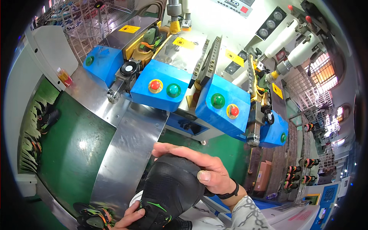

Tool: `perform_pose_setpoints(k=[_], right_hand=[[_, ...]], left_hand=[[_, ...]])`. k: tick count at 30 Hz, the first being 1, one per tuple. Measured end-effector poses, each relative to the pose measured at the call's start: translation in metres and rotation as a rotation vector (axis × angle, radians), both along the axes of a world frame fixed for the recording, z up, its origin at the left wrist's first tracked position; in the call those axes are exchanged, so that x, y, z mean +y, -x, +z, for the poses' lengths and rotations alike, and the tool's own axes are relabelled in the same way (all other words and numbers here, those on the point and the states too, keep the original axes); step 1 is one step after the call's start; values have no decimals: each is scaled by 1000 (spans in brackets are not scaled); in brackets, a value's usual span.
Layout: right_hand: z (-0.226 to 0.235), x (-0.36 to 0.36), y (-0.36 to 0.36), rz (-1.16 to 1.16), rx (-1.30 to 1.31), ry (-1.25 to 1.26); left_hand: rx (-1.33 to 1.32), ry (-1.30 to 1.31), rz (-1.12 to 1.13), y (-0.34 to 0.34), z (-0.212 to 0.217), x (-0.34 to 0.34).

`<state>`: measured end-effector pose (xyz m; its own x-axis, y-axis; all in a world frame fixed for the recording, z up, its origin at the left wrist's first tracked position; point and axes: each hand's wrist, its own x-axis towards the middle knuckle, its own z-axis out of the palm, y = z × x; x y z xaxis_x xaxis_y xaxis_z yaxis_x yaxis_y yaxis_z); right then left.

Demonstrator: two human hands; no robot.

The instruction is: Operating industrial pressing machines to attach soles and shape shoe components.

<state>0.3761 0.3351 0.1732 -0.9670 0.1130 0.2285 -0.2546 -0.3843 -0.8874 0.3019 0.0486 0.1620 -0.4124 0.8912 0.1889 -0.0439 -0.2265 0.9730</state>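
A black sports shoe with green and orange accents is held up close in front of me, its rounded toe turned away from me. My right hand wraps over the toe, thumb on top and fingers along the far edge; a dark band circles that wrist. Lower down, my left hand grips the shoe near its lacing, with only part of the fingers in view. Just left of that hand lies another dark shoe with orange and green trim.
A two-station machine stands ahead, with blue button boxes carrying red and green buttons. One shoe sits in its left station. A steel shelf runs at the left, near a drink bottle. Several shoes hang on a right-hand rack.
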Motion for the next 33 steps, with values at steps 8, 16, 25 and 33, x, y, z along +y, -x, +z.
perform_pose_setpoints(k=[8, 16, 25, 33], right_hand=[[2, -3, -1, -92, -34, -94], [-2, 2, 1, -61, 80, -234], [-31, -8, 53, -521, -314, -46], [-127, -34, 12, -91, -692, -103]], left_hand=[[-5, 14, -15, 0, -4, -2], [14, 21, -46, 3, -1, -8], [-331, -22, 97, 18, -31, -8], [-373, 274, 1117, 20, -141, -38]])
